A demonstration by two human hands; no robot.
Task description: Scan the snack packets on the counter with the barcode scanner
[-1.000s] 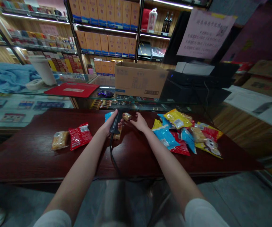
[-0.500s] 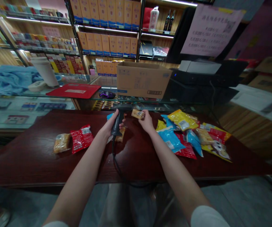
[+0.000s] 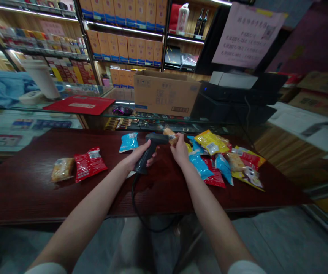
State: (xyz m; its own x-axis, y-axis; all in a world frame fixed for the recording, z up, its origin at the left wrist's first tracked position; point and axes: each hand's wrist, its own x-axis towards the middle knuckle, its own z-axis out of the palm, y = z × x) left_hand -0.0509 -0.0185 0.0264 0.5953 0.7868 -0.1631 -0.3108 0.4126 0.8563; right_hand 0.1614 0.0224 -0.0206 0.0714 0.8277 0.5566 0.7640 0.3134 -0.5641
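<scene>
Glass counter: cardboard carton upright on top, dark mouse with purple glow just left of it. Farther left, red mat, white cup, crumpled blue towel. Shelves behind: rows of orange boxes with blue bases; two dark bottles beside a clear bottle. Right: pink printed notice, stacked cardboard boxes at the picture's edge.
</scene>
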